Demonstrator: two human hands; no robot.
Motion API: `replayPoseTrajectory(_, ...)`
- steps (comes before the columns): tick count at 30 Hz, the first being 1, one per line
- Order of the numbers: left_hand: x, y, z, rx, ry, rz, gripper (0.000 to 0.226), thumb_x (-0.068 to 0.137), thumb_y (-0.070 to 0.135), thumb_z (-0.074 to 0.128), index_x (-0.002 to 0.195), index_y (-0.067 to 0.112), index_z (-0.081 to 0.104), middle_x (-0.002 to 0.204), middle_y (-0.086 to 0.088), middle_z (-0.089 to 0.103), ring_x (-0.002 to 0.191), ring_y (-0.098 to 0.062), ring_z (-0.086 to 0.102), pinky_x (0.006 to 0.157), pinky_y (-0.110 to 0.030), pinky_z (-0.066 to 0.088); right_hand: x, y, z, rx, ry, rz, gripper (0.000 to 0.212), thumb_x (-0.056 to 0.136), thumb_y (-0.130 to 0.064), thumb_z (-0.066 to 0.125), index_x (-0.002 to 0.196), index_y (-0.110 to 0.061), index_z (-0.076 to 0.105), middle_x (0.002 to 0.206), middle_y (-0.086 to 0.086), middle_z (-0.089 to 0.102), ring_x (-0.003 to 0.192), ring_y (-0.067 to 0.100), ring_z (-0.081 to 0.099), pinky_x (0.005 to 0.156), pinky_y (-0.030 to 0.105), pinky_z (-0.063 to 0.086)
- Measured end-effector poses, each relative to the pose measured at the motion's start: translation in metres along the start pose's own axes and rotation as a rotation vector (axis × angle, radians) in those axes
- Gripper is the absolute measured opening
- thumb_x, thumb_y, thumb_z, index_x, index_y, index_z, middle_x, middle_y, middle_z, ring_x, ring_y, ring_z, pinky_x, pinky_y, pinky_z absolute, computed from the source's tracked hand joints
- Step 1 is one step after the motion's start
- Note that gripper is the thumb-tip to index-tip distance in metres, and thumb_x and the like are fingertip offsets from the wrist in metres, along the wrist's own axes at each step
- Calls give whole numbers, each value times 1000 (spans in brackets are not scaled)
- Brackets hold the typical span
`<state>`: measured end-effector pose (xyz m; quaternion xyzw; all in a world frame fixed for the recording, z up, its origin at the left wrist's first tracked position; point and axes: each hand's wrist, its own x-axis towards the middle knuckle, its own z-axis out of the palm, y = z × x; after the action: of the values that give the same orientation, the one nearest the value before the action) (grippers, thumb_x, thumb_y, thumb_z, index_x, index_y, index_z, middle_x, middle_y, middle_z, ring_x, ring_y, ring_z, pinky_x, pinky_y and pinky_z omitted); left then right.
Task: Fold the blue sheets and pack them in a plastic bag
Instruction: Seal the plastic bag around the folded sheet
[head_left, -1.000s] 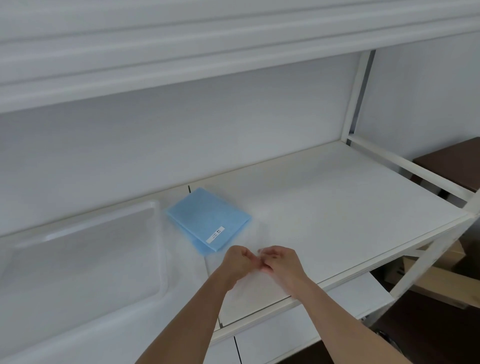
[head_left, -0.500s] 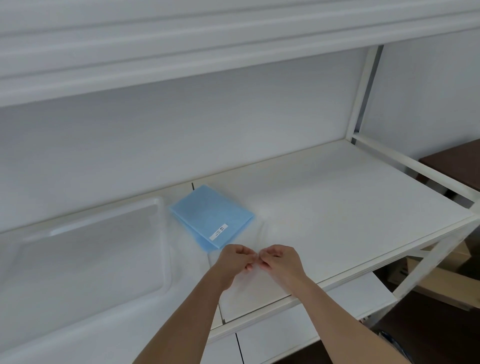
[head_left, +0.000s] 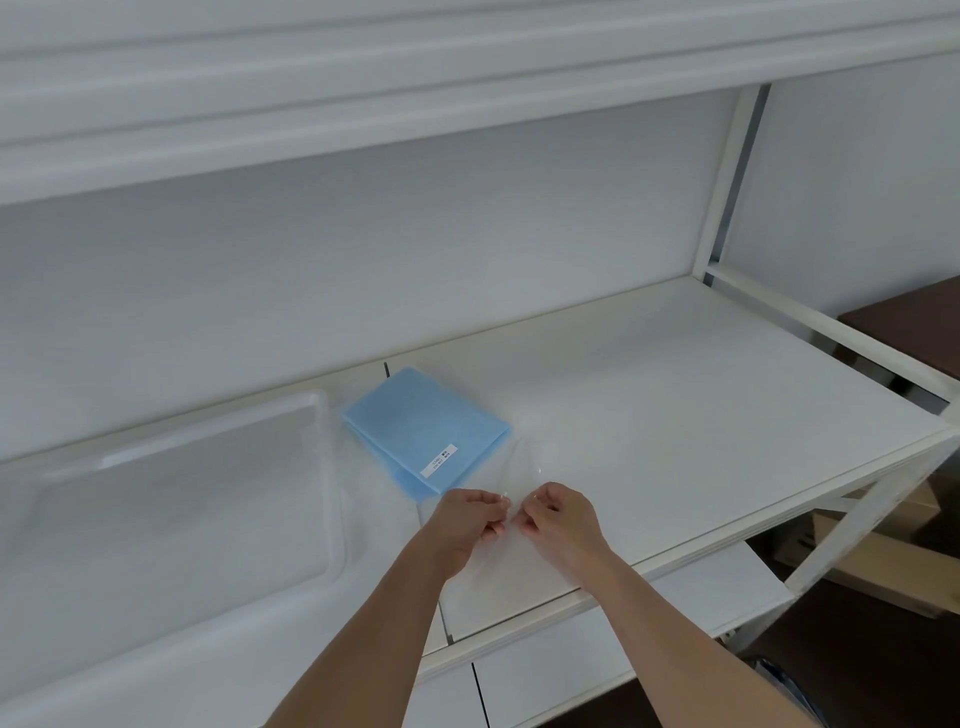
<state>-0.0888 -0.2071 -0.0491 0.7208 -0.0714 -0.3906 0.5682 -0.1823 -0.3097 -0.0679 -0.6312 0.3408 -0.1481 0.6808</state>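
On the white shelf (head_left: 675, 415), your left hand (head_left: 465, 525) and right hand (head_left: 558, 519) each pinch the near edge of the clear plastic bag (head_left: 511, 478), fingers curled, nearly touching. Your folded blue sheets (head_left: 421, 426) lie inside, beside the clear tray (head_left: 327, 467).

— What colours lie in front of you?

— The folded sheet (head_left: 423, 428) is light blue, plain, with a small white label (head_left: 439, 460) that carries dark print too small to read. The bag (head_left: 511, 480) I pinch is clear, with pale glints along its creases.

— And around it?

— The shelf (head_left: 701, 415) is white, and so are its frame (head_left: 724, 182) and back wall (head_left: 363, 249). The tray (head_left: 171, 493) is translucent white. At the right I see a dark brown top (head_left: 914, 322) and tan cardboard (head_left: 878, 545) below.
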Motion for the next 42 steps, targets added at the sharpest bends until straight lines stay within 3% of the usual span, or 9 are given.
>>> replayPoseTrajectory(7,-2,2,1,-135,46,-57,6,89,-2,59,85,-1,63,69,-9,56,59,-15,50,56,-21,45,-3,-1,0,23,-8,-13,13,89,1,50,77,0,55,69,15,64,64,13,66,56,16,49)
replayPoseTrajectory(11,-6,6,7,-173,8,-46,11,90,-2,58,97,-7,64,73,-11,60,61,-15,54,55,-19,49,-4,-2,-3,-31,-75,-12,20,89,-22,64,76,-6,63,72,10,70,68,13,66,72,28,57)
replayPoseTrajectory(14,-8,14,15,-248,26,-22,6,89,-3,58,90,-4,64,73,-13,62,64,-18,56,64,-24,51,-6,-4,-4,-77,-102,8,27,84,-32,69,67,-13,62,62,-1,66,57,5,58,59,16,48)
replayPoseTrajectory(19,-6,15,20,-190,76,18,4,85,-1,64,88,2,64,75,-12,61,62,-16,55,59,-20,48,-10,-3,-7,-63,-103,-20,27,87,-23,66,63,-11,62,59,-3,63,55,6,56,54,13,43)
replayPoseTrajectory(21,-7,9,20,-38,53,25,13,81,2,69,94,2,66,74,-8,61,61,-13,53,53,-16,45,-11,0,-9,-65,-96,-32,25,87,-18,65,64,-8,68,64,3,68,63,14,63,64,23,53)
replayPoseTrajectory(24,-8,0,15,84,-10,41,25,79,13,75,100,2,66,84,-6,64,74,-11,57,63,-16,44,-8,5,-11,-36,-100,-25,17,88,-13,65,77,-3,73,77,13,73,81,27,71,82,37,58)
replayPoseTrajectory(28,-9,-3,8,120,-67,49,21,79,13,75,94,3,65,81,-5,63,75,-10,58,67,-16,43,-7,5,-11,47,-115,-2,12,88,-2,62,82,2,72,83,18,73,87,30,71,83,35,58)
replayPoseTrajectory(34,-7,-4,7,118,-93,51,4,86,4,65,89,3,63,77,-7,59,72,-13,53,65,-16,43,-5,7,-11,36,-132,1,17,91,-6,60,82,-1,74,83,18,73,87,30,71,86,37,57)
replayPoseTrajectory(42,-7,-5,4,98,-78,52,10,84,-5,61,81,5,60,70,-6,57,65,-12,52,55,-13,43,-7,6,-10,8,-124,2,14,89,-4,62,83,1,73,81,15,74,85,27,72,86,36,57)
